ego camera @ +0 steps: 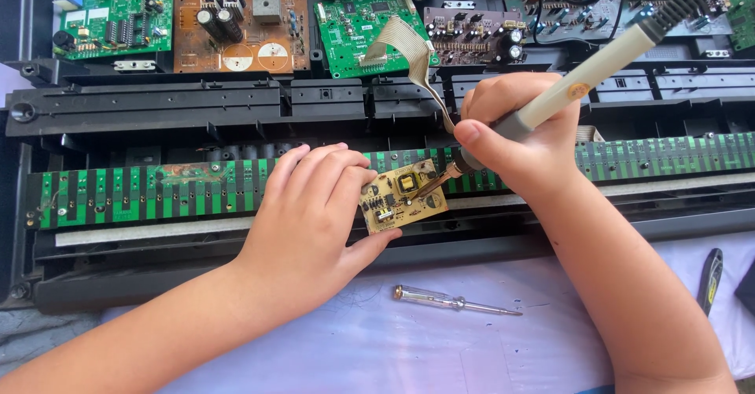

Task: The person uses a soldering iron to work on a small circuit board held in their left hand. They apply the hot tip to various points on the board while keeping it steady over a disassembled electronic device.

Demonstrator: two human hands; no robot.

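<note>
Head view: a person's left hand (314,213) pins a small tan circuit board (403,204) by its left edge against the long green contact strip (141,193) of an opened electronic keyboard, fingers curled narrow over the board's corner. The right hand (515,138) is closed around a soldering iron (590,71), held like a pen, its tip touching the little board near a yellow-framed component. Judging from the pose, the soldering is mid-course: the board is loose from any housing and no wires show attached to it, so joining or refitting appears left to do. A clear-handled tester screwdriver (452,301) lies untouched on the pale lilac cloth (354,347) covering the desk, well below the board. Beyond the black keyboard chassis (197,103), green and brown circuit boards (240,32) lie in a row, a grey ribbon cable (409,48) curling from one. A dark tool handle (710,280) rests at the right edge.
</note>
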